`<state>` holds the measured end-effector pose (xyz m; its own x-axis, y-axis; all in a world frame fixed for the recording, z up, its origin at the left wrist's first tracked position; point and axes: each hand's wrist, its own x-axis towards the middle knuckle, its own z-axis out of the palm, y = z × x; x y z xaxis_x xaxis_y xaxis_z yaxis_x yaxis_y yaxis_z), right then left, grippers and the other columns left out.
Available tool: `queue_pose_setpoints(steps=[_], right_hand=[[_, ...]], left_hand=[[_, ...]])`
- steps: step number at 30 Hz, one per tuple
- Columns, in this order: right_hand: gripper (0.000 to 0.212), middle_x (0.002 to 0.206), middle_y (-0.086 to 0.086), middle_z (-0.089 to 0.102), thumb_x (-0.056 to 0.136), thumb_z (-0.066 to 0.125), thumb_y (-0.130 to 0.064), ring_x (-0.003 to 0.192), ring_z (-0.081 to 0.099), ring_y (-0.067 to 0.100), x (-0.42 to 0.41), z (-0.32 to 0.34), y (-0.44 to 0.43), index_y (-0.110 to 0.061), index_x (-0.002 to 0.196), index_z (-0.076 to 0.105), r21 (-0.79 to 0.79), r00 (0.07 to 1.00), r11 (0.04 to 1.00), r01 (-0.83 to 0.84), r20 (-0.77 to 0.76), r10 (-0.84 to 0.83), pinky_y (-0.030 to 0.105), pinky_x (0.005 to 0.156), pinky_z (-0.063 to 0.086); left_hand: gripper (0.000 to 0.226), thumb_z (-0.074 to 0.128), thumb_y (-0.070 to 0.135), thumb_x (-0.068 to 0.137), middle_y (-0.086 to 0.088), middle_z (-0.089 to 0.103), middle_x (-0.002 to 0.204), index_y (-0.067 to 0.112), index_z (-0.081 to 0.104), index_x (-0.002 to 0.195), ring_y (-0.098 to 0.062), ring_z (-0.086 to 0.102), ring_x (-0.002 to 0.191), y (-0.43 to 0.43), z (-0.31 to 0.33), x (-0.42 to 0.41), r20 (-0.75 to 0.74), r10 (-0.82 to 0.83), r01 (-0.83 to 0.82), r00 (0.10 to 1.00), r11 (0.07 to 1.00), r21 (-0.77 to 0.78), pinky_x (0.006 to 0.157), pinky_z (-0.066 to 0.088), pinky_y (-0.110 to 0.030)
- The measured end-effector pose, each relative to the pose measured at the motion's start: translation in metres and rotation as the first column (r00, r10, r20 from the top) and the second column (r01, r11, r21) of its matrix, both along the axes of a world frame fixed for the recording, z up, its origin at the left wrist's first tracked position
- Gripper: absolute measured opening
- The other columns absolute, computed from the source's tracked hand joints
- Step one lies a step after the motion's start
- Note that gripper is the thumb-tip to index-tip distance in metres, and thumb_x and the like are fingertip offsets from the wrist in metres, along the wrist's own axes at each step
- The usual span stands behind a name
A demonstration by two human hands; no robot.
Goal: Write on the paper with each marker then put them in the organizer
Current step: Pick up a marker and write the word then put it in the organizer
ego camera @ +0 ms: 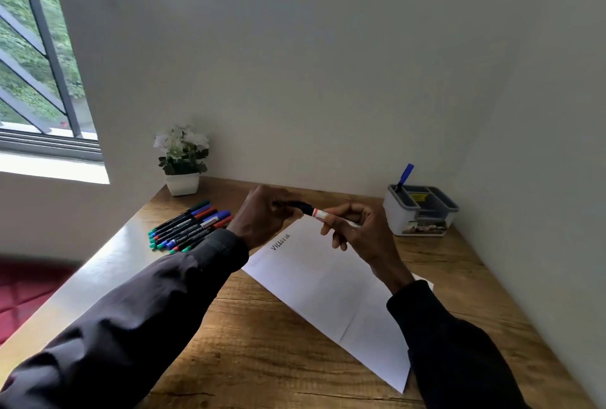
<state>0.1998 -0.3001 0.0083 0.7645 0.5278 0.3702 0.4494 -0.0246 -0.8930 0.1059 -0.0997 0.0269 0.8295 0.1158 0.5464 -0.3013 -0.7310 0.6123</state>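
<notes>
Marker (316,213) held at mid-frame
Left grip (262,215) curls round its black end and right grip (357,231) pinches the barrel. It lies left-right above the paper (328,287), with the organizer (421,215) nearer the right grip.

Pale walls (328,64) are meeting in a corner behind a wooden table (262,359). At the left a dark-barred window (32,64) is letting in daylight — green foliage is showing outside — which is glaring off the white sill (55,171) and the table's left edge. A white-flowered potted plant (182,159) is standing at the table's far left corner. A red quilted surface (23,287) is lying lower left.
</notes>
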Motion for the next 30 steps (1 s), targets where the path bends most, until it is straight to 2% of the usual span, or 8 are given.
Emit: queue_pose_setpoints(steps=[4,8,10,13,17,23,27,30], right_hand=[[0.003,0.085,0.007,0.080,0.097,0.071,-0.013,0.060,0.072,0.014,0.013,0.008,-0.006,-0.014,0.094,0.069,-0.163,0.993,0.985,-0.049,0.097,0.065,0.026,0.056,0.058],[0.007,0.076,-0.007,0.073,0.091,0.077,-0.010,0.065,0.067,-0.003,0.041,0.010,-0.012,-0.015,0.089,0.072,-0.152,0.951,0.968,0.202,0.268,-0.156,0.021,0.065,0.054],[0.005,0.082,-0.002,0.075,0.093,0.074,-0.010,0.072,0.070,0.001,0.056,0.010,-0.021,-0.013,0.089,0.072,-0.106,0.959,0.964,0.243,0.177,-0.222,0.024,0.068,0.056],[0.009,0.083,-0.004,0.072,0.097,0.072,-0.015,0.070,0.067,-0.005,0.076,0.010,-0.039,-0.018,0.089,0.072,-0.007,0.939,0.941,0.337,0.068,-0.336,0.014,0.067,0.052],[0.004,0.087,0.004,0.076,0.095,0.074,-0.020,0.076,0.070,0.011,0.113,0.020,-0.058,-0.017,0.093,0.074,0.074,0.860,0.857,0.510,-0.008,-0.510,0.029,0.071,0.059],[0.018,0.093,0.013,0.078,0.087,0.082,-0.018,0.081,0.073,0.022,0.154,0.037,-0.071,-0.002,0.095,0.077,0.004,0.682,0.686,0.728,0.106,-0.724,0.036,0.076,0.062],[0.019,0.091,0.014,0.077,0.083,0.085,-0.015,0.080,0.069,0.021,0.162,0.030,-0.067,0.002,0.091,0.078,-0.131,0.689,0.676,0.725,0.165,-0.706,0.034,0.075,0.058],[0.018,0.090,0.010,0.074,0.082,0.086,-0.014,0.083,0.068,0.018,0.160,0.025,-0.059,0.000,0.090,0.079,-0.225,0.722,0.688,0.690,0.155,-0.674,0.023,0.072,0.047]], left_hand=[[0.023,0.071,0.005,0.088,0.005,0.075,0.099,0.018,0.075,0.106,-0.007,0.069,0.092,-0.012,0.018,0.016,0.026,-0.054,0.053,0.998,0.998,0.030,0.083,0.057,-0.023],[0.038,0.075,0.002,0.084,0.004,0.077,0.087,0.017,0.071,0.118,-0.005,0.072,0.083,-0.028,0.023,0.048,0.056,-0.044,0.051,0.997,0.990,-0.132,0.082,0.056,-0.018],[0.034,0.075,0.006,0.084,0.001,0.077,0.086,0.016,0.071,0.116,-0.008,0.073,0.083,-0.028,0.017,0.061,0.009,-0.043,0.043,0.999,0.972,-0.229,0.083,0.057,-0.023],[0.026,0.076,0.014,0.085,-0.001,0.077,0.085,0.018,0.073,0.110,-0.017,0.073,0.087,-0.023,0.006,0.071,-0.053,-0.058,0.041,0.997,0.959,-0.280,0.086,0.059,-0.030],[0.019,0.075,0.010,0.086,0.000,0.077,0.083,0.022,0.074,0.100,-0.006,0.072,0.081,-0.020,-0.003,0.071,-0.072,-0.049,0.028,0.996,0.962,-0.271,0.076,0.056,-0.015],[0.018,0.073,0.001,0.086,-0.006,0.077,0.081,0.011,0.075,0.101,0.002,0.069,0.070,-0.013,-0.012,0.067,-0.084,-0.055,0.029,0.995,0.956,-0.293,0.068,0.052,-0.010],[0.019,0.071,-0.002,0.086,0.010,0.074,0.069,0.012,0.073,0.100,0.005,0.067,0.064,-0.011,-0.016,0.069,-0.107,-0.046,0.011,0.993,0.951,-0.311,0.062,0.047,-0.005],[0.020,0.071,-0.003,0.086,0.003,0.075,0.071,0.013,0.073,0.096,0.003,0.068,0.065,-0.010,-0.018,0.069,-0.112,-0.047,0.008,0.993,0.945,-0.327,0.064,0.049,-0.008]])
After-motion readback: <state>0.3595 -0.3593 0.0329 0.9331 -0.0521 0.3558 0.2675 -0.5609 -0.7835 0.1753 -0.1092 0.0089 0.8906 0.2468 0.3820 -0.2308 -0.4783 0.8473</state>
